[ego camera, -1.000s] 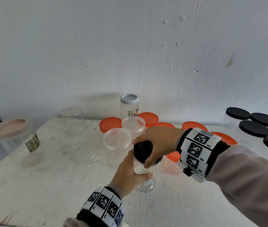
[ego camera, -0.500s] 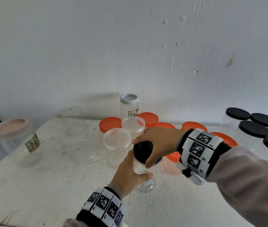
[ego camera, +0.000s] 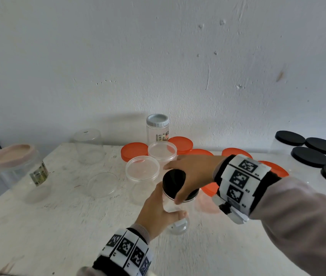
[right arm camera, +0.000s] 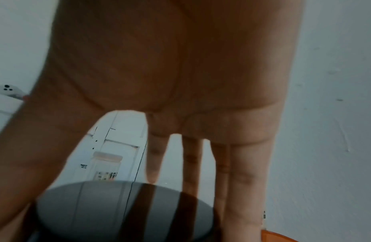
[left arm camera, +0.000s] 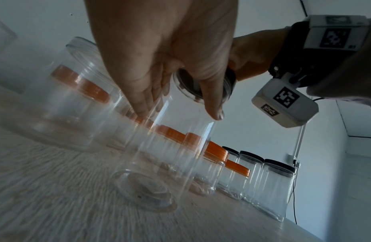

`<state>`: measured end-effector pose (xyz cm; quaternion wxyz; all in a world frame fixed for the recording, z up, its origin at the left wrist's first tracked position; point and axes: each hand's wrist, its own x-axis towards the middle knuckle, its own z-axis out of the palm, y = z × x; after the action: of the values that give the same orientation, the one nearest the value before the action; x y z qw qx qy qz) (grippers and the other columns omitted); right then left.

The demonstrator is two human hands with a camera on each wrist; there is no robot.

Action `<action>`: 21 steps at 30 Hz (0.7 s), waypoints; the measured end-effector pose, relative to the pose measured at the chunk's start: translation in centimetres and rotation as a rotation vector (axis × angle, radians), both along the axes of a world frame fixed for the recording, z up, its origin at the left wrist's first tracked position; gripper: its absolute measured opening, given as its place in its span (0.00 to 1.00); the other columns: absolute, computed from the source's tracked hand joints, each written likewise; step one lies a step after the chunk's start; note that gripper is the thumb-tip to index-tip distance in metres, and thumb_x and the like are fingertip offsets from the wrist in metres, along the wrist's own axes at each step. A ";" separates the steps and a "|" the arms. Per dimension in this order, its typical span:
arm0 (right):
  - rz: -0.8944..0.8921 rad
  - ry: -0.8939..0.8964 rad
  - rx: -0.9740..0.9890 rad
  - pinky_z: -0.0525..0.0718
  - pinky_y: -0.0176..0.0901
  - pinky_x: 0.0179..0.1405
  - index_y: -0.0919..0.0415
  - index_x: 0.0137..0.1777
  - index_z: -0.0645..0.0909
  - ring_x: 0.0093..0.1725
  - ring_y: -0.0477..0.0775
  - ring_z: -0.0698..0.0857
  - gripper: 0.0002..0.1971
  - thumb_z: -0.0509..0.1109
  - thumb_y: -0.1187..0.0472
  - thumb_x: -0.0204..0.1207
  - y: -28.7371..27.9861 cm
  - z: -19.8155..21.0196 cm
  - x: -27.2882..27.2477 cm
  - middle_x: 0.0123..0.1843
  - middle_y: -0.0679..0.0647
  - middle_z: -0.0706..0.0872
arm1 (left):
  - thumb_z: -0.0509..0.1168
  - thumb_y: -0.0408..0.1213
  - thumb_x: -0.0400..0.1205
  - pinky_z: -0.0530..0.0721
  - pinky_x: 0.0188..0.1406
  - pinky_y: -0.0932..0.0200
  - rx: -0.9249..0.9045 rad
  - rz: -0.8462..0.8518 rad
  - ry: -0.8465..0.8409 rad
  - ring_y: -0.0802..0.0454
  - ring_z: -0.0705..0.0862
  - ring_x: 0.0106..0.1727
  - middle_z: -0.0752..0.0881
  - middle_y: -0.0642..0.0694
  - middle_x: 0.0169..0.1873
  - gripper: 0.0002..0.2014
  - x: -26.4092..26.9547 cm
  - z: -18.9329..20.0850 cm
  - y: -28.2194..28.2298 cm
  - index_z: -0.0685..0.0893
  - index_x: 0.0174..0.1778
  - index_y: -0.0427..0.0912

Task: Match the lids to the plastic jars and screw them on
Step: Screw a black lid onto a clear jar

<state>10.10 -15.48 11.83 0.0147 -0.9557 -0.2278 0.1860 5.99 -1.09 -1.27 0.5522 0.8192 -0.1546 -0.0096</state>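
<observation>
A clear plastic jar [ego camera: 178,226] stands upright on the white table [ego camera: 48,226], near its middle. My left hand [ego camera: 168,204] grips the jar's side, thumb on the near face and fingers round the far side. A black lid [ego camera: 172,178] sits on the jar's mouth. My right hand [ego camera: 178,185] covers it from above and grips its rim with thumb and fingers. The left wrist view looks up through the jar [left arm camera: 159,163] at the lid's underside [left arm camera: 193,88], my left hand [left arm camera: 180,113] and the right hand [left arm camera: 251,54]. In the right wrist view my fingers [right arm camera: 242,180] straddle the lid [right arm camera: 118,209].
Behind stand several orange-lidded jars [ego camera: 134,151] and two clear-lidded ones [ego camera: 142,170]. Several black-lidded jars [ego camera: 309,159] crowd the right edge. A grey-lidded jar [ego camera: 157,126] is by the wall, a pink-lidded jar [ego camera: 19,168] at far left, and a loose clear lid [ego camera: 102,184] lies left of centre.
Hardly anything: my right wrist has shifted slightly over the lid. The left hand and the jar stay where they were.
</observation>
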 end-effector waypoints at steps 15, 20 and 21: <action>-0.040 -0.117 0.002 0.76 0.39 0.38 0.48 0.58 0.74 0.47 0.45 0.80 0.36 0.71 0.24 0.57 0.4 -0.6 -0.3 0.47 0.41 0.79 | 0.79 0.42 0.68 0.73 0.69 0.61 0.000 0.008 -0.005 0.63 0.76 0.66 0.80 0.61 0.62 0.37 -0.2 0.2 -0.1 0.68 0.70 0.57; 0.056 0.041 -0.062 0.79 0.53 0.65 0.37 0.77 0.63 0.68 0.51 0.72 0.46 0.81 0.41 0.59 0.3 0.9 0.0 0.69 0.43 0.72 | 0.79 0.43 0.67 0.71 0.64 0.68 0.012 0.012 0.005 0.65 0.76 0.65 0.79 0.63 0.62 0.37 -0.2 0.2 -0.1 0.66 0.68 0.58; 0.068 0.019 -0.058 0.79 0.53 0.64 0.37 0.76 0.65 0.67 0.50 0.73 0.45 0.81 0.40 0.59 0.3 0.9 0.0 0.68 0.43 0.73 | 0.79 0.43 0.67 0.71 0.64 0.68 0.010 0.012 0.006 0.64 0.76 0.65 0.79 0.62 0.62 0.37 -0.2 0.2 -0.2 0.66 0.68 0.58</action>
<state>10.12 -15.14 12.70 -0.0170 -0.9455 -0.2546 0.2021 5.81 -1.24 -1.04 0.5487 0.8228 -0.1479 -0.0094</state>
